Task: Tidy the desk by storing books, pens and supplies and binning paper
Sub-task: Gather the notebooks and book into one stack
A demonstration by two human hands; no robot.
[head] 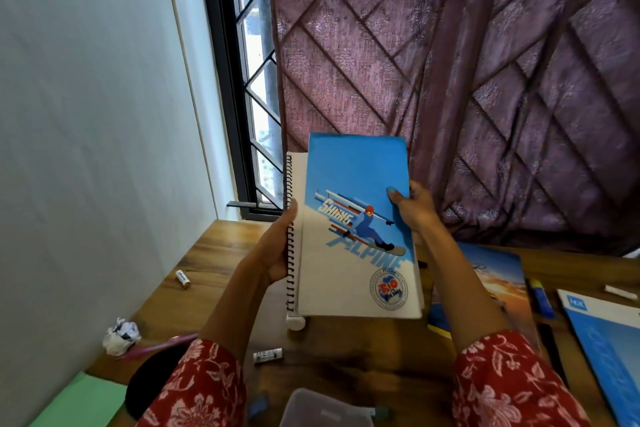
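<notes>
Here, wooden desk point(221, 253) under a purple curtain point(450, 80), strewn with crumpled paper point(121, 336) and a battery point(183, 279). Above it, spiral notebook point(356, 236) upright, left hand point(277, 250) wrapped round the spiral edge, right hand point(414, 210) pinching the opposite edge.

- Daylight is admitted through the window point(258, 107) at upper centre; the panes are blown out to white.
- The purple curtain point(485, 80) is lit from behind, so the grille's diagonal bars are thrown on it as dark shadows.
- The white wall point(86, 114) is evenly and softly lit.
- The tabletop point(346, 350) near the bottom edge is kept dimmer, in the shadow of the arms.
- Straight lines are bent and tilted by wide-angle distortion.
- The sleeves and the clear container point(325, 409) at the bottom edge are rendered soft and blurred.
</notes>
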